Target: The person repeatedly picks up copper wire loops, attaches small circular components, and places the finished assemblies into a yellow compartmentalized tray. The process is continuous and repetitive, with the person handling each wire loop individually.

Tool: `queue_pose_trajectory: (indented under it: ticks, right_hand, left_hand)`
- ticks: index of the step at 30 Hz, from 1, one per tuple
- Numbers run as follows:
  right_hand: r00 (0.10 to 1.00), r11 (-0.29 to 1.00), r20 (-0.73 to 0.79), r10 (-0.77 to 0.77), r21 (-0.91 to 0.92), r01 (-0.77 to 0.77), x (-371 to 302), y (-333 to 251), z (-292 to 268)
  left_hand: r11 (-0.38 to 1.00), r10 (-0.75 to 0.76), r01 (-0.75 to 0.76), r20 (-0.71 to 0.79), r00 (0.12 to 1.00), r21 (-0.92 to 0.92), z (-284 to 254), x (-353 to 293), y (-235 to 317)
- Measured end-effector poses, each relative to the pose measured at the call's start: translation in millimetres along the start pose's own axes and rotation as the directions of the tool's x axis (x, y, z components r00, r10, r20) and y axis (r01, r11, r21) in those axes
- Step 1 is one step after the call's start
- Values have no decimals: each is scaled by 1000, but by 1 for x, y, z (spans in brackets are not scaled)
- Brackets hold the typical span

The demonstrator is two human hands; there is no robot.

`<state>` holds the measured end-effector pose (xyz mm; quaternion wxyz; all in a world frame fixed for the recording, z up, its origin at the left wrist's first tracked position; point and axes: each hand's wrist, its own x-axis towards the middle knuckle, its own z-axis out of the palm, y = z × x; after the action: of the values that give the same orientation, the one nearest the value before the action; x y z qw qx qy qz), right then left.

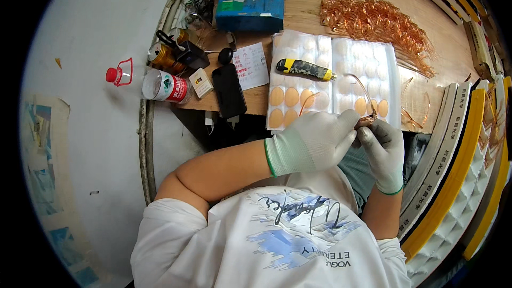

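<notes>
Both my hands wear white gloves with green cuffs and meet over the near edge of the workbench. My left hand (332,134) is closed, thumb and fingers pinching a thin copper-coloured wire eyeglass frame (373,108). My right hand (385,146) grips the same frame from the other side, thumb pressed on it. One curved temple rises above the fingers; most of the frame is hidden. Just beyond the hands lies a white padded lens sheet (335,104) with rows of pockets, some holding oval brown lenses (291,96). A yellow-and-black handheld tool (306,69) rests across it.
Copper wire frames (378,24) lie heaped at the far right. Left of the sheet are a black phone (229,90), a paper note (250,66), a small box (201,82), a plastic bottle (173,86) and a blue machine (249,8). White trays (453,181) stand stacked at right.
</notes>
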<state>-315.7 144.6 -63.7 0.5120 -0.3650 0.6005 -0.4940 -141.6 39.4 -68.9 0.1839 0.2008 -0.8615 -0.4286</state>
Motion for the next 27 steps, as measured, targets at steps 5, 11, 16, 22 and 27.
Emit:
queue_pose_trajectory:
  ticks: [5, 11, 16, 22, 27]
  right_hand:
    - [870, 822, -121, -478, -411, 394, 5, -2, -11]
    - [919, 795, 129, -372, -467, 388, -13, -16, -55]
    - [934, 974, -288, -213, -140, 178, -29, -14, -71]
    - [830, 836, -461, -315, 279, 472, -18, 9, -32]
    - [986, 992, -145, -88, -106, 73, -24, 15, -34]
  left_hand:
    - [993, -50, 25, 213, 976, 118, -12, 18, 20]
    - [925, -275, 305, 158, 949, -227, 1, 47, -31]
    - [894, -148, 34, 223, 964, 448, 64, 53, -64]
    - [884, -377, 258, 267, 887, 391, 78, 53, -69]
    - [771, -308, 407, 273, 911, -490, 26, 38, -29]
